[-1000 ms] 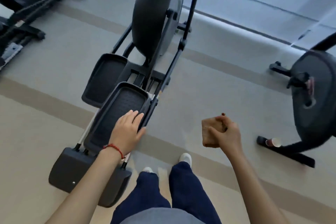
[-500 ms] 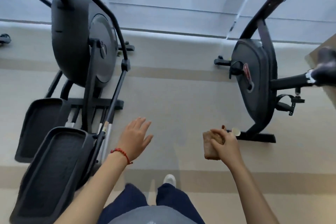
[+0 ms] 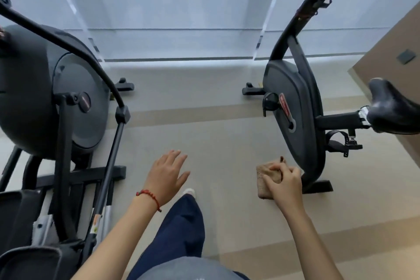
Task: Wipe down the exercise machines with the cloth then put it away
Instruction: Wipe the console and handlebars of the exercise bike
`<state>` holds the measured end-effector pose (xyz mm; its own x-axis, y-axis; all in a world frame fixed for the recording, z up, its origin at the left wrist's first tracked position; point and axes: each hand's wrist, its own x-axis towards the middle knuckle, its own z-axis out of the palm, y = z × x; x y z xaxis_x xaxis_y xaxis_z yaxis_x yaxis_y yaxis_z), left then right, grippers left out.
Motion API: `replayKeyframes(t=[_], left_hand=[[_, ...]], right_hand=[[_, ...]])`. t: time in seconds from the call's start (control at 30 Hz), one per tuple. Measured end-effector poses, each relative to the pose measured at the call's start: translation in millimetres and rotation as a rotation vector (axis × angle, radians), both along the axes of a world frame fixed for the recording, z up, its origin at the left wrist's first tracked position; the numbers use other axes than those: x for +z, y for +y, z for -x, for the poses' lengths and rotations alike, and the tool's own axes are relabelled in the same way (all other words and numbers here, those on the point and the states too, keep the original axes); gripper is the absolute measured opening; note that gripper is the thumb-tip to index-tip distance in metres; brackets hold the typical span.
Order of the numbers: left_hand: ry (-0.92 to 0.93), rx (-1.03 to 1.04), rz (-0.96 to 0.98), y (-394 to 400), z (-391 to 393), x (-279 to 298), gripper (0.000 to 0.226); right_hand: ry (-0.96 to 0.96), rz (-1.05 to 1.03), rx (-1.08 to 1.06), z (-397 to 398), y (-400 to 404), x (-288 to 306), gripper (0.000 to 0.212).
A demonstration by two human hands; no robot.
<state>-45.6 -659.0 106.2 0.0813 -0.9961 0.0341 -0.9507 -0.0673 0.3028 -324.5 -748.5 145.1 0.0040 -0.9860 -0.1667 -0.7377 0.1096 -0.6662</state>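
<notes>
Right hand (image 3: 286, 185) clenched in a grip round the folded tan cloth (image 3: 266, 179), held in the air near the black upright exercise bike (image 3: 293, 107); left hand (image 3: 167, 177) released, fingers spread, touching nothing. Judged step: transit between machines, black elliptical trainer (image 3: 52, 93) at left. Next move called for carrying the cloth onto the bike's surfaces.

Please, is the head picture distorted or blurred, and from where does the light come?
Head view: wide-angle bending curves the exercise bike frame and the blinds; daylight comes softly through the blinds, with a glossy highlight on the saddle; the hands and cloth look slightly soft.
</notes>
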Motion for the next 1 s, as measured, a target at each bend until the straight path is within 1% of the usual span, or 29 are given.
replayKeyframes(t=[0.1,0.2,0.37,0.57,0.7,1.0], left_hand=[[0.002,-0.002,-0.002,-55.2,-26.8,4.0,0.047],[0.007,-0.038,-0.009,-117.4,-61.7,8.5,0.041],[-0.013,-0.089,-0.027,-212.6,-99.5,21.7,0.051],[-0.015,-0.163,0.005,-308.7,-98.3,28.4,0.052],[-0.014,-0.179,-0.004,-382.5,-94.0,26.0,0.053],[-0.062,-0.225,-0.020,-520.3,-86.1,52.4,0.049]], right_hand=[[-0.010,0.027,-0.054,-26.0,-49.0,4.5,0.020],[-0.044,0.065,-0.111,-57.8,-102.6,11.4,0.017],[-0.079,0.098,-0.131,-96.3,-177.7,24.6,0.014],[-0.058,0.122,-0.166,-101.9,-260.3,23.0,0.014],[-0.080,0.143,-0.198,-94.2,-325.3,20.1,0.015],[-0.072,0.181,-0.251,-77.7,-453.0,42.2,0.017]])
